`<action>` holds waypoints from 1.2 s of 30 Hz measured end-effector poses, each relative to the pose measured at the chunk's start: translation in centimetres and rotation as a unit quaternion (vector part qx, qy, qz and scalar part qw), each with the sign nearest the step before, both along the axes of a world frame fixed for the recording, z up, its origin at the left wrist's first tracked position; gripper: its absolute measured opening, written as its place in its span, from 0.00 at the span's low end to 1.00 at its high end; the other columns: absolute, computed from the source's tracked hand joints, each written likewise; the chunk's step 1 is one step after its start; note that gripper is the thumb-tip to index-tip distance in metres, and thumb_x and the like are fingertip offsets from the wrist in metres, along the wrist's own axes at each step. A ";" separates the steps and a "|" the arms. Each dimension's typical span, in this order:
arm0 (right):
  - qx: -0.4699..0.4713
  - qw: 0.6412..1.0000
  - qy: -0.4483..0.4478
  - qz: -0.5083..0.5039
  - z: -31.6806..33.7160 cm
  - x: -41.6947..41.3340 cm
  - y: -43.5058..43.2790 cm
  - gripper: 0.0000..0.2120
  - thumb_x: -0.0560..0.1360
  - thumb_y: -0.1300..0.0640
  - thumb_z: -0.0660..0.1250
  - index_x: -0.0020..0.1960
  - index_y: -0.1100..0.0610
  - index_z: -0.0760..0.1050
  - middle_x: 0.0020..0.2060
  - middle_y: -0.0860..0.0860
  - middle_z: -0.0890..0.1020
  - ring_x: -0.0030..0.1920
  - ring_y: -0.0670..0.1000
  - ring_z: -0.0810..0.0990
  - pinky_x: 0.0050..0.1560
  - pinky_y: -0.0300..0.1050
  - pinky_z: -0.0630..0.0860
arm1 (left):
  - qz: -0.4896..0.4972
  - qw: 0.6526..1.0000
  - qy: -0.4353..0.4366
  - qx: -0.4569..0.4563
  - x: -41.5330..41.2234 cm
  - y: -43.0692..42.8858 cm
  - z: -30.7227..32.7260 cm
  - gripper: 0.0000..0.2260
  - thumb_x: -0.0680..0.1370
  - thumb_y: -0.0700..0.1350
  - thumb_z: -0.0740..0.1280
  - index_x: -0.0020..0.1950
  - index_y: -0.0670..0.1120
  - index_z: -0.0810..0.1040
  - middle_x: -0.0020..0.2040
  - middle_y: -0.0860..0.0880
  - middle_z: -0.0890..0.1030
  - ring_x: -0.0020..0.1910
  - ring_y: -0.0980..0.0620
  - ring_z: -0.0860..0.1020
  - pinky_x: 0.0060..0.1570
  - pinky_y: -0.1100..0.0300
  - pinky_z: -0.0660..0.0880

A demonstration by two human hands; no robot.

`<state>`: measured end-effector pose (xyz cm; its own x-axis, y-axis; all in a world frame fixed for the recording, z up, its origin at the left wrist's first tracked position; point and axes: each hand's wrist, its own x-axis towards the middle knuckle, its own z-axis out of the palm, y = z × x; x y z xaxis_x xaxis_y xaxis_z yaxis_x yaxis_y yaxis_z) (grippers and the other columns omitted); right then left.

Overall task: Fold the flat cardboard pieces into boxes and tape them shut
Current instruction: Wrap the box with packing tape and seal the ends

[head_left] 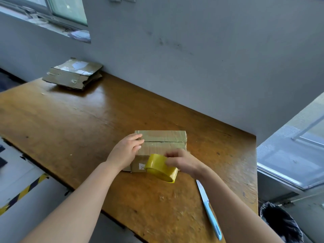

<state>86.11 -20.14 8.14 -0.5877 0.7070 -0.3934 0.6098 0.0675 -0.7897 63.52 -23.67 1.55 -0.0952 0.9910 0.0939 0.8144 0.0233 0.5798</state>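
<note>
A folded cardboard box is seen lying flat toward the right end of the wooden surface, between the edge set against the wall and the near edge. Its top flaps are closed, and a dark seam is seen running across the top from left to right.

The left hand is laid against the left end of the box, with the fingers stretched fairly straight over the top left corner; nothing is gripped by it. A yellow tape roll is gripped by the right hand, whose fingers are curled round the roll's upper rim. The roll is held tilted against the near side of the box, at its right part. The right hand is blurred, so the exact lie of its fingertips cannot be told.

A knife with a light blue handle is laid near the right edge of the surface, just beside the right forearm, its blade pointed toward the box. A stack of flat cardboard pieces, partly covered with glossy tape, is placed at the far left corner, against the grey wall.

A window is set in the wall at the upper left. A bin lined with a black bag is seen beyond the right edge, and yellow-and-black striped floor marking is seen below the left edge.
</note>
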 end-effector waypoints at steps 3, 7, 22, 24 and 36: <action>0.003 0.994 0.103 -0.034 2.3 -1.2 1.1 0.17 0.65 0.52 0.62 0.46 0.63 0.79 0.37 0.51 0.78 0.39 0.47 0.74 0.39 0.41 0.70 | -0.023 0.999 0.026 0.007 -0.1 0.1 0.1 0.16 0.83 0.40 0.57 0.68 0.44 0.75 0.74 0.50 0.67 0.75 0.53 0.61 0.72 0.61 0.58; 0.077 0.990 0.116 -0.036 3.6 -3.3 2.6 0.09 0.70 0.53 0.63 0.42 0.56 0.80 0.35 0.49 0.78 0.36 0.46 0.74 0.39 0.43 0.70 | -0.013 1.000 0.021 -0.003 0.0 0.1 0.0 0.14 0.81 0.38 0.59 0.62 0.44 0.80 0.73 0.52 0.68 0.72 0.53 0.65 0.69 0.57 0.65; 0.180 0.983 -0.007 0.023 2.8 -6.4 5.1 0.08 0.78 0.46 0.63 0.49 0.48 0.79 0.41 0.44 0.80 0.42 0.46 0.78 0.37 0.37 0.72 | 0.153 0.928 -0.294 0.171 2.1 0.2 3.7 0.07 0.74 0.49 0.72 0.46 0.46 0.84 0.41 0.53 0.82 0.41 0.56 0.80 0.38 0.65 0.77; 0.178 0.984 -0.017 0.027 3.0 -6.6 5.2 0.09 0.79 0.45 0.63 0.51 0.48 0.78 0.41 0.44 0.79 0.43 0.46 0.78 0.37 0.36 0.71 | 0.161 0.930 -0.290 0.156 2.0 0.5 3.9 0.04 0.75 0.47 0.72 0.42 0.48 0.82 0.38 0.54 0.82 0.38 0.58 0.79 0.35 0.65 0.76; 0.140 0.988 0.064 0.021 3.9 -5.5 5.8 0.14 0.69 0.45 0.68 0.35 0.55 0.76 0.30 0.49 0.73 0.33 0.48 0.71 0.36 0.47 0.68 | 0.307 0.898 -0.312 0.042 1.2 2.0 3.1 0.10 0.81 0.43 0.63 0.40 0.45 0.75 0.34 0.47 0.80 0.31 0.53 0.79 0.29 0.61 0.73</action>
<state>80.62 -14.33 12.07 -0.6504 0.7522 -0.1057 0.4981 0.3173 -0.8070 64.71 -21.64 4.61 -0.6809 0.7261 -0.0955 0.1796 0.2919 0.9394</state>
